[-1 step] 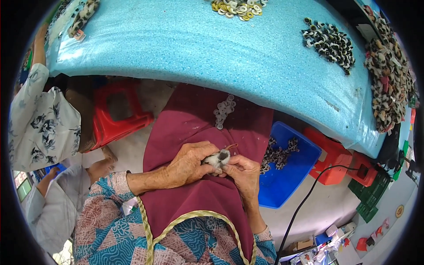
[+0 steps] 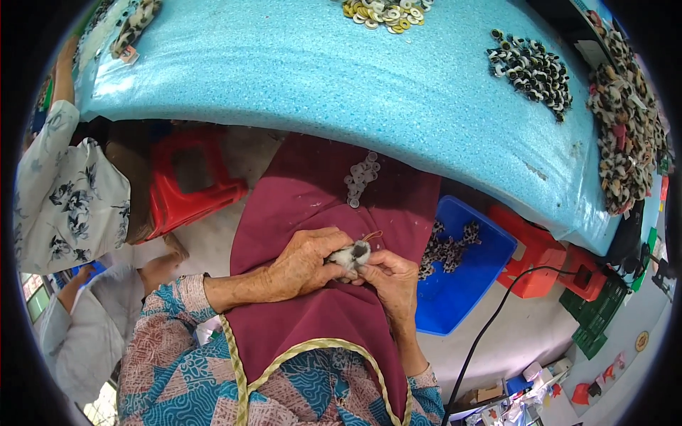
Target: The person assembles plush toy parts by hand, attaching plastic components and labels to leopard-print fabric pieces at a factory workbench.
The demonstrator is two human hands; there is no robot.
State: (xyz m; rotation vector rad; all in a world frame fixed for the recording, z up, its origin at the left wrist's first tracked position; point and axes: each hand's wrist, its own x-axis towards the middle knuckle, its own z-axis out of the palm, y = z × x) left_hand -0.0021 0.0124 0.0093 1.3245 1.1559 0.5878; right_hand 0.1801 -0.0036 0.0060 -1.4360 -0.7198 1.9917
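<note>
My left hand (image 2: pixel 304 263) holds a small grey-and-white furry plush piece (image 2: pixel 347 257) with a dark patch, its thumb and fingers closed around it over my lap. From the right, my right hand (image 2: pixel 393 275) pinches the edge of the same piece. Whether anything small sits between those fingertips is hidden. A thin brownish loop of cord (image 2: pixel 372 235) sticks out above the piece. Farther out on my maroon apron (image 2: pixel 284 206) lies a cluster of clear plastic discs (image 2: pixel 361 179) with holes.
Right of my lap stands a blue tub (image 2: pixel 465 298) with spotted plush pieces (image 2: pixel 455 247). The blue-covered table (image 2: pixel 298 78) bears yellow-and-white rings (image 2: pixel 383 14), black-and-white parts (image 2: pixel 533 74) and a plush heap (image 2: pixel 625 142). Red stools (image 2: pixel 199 177) and a person's patterned sleeve (image 2: pixel 50 156) are nearby.
</note>
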